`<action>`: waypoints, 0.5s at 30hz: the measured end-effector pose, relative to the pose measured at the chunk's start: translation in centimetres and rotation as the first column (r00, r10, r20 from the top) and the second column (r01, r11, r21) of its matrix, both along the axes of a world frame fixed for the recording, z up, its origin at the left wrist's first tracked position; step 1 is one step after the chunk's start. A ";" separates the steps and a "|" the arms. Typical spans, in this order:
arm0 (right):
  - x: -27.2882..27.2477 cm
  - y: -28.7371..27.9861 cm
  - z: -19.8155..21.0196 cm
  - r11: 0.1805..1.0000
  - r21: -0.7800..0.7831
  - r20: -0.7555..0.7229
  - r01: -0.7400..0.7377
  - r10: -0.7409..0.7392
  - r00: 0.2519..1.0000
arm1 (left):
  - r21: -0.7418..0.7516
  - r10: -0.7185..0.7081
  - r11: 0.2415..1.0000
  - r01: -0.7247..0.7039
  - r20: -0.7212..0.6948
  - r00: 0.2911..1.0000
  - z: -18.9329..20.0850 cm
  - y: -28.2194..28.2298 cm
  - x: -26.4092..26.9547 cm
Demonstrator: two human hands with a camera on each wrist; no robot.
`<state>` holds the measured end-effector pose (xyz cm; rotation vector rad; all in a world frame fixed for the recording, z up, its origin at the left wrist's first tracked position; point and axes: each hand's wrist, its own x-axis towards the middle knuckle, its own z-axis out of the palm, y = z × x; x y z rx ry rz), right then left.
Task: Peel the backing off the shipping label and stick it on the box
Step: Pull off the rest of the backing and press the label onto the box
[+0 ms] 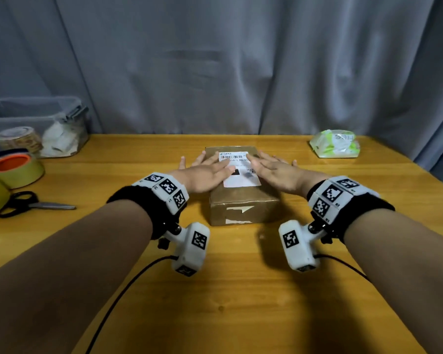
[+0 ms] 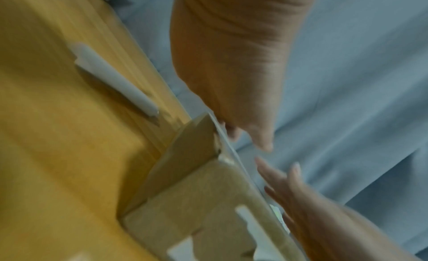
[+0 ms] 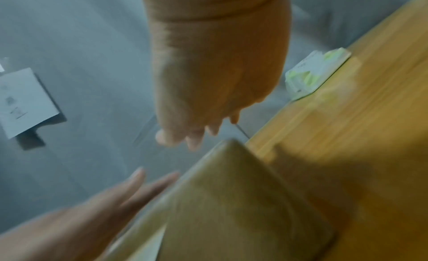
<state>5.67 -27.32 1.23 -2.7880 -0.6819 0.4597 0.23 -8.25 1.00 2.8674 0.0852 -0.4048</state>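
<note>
The shipping label (image 1: 237, 169) lies flat on top of the cardboard box (image 1: 243, 208), which sits mid-table, nearer the far edge than the near one. A barcode runs along the label's far end, with digits reading partly "010" beneath it; a black block and a small QR code sit lower down. The left hand (image 1: 205, 175) and right hand (image 1: 273, 171) lie palm-down on the label's two sides, fingers straight and spread, gripping nothing. The wooden table (image 1: 215, 290) is bare in front of the box. A rolled white paper strip (image 2: 115, 80) lies to the box's left. Scissors (image 1: 33, 204) and tape rolls (image 1: 16, 169) crowd the left edge; a green wipes pack (image 1: 335, 144) sits far right.
</note>
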 end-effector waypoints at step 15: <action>-1.4 1.4 -1.1 0.989 -0.109 -0.041 0.100 -0.105 0.994 | -0.079 0.113 0.990 -0.120 -0.091 0.989 -1.0 -0.1 -1.1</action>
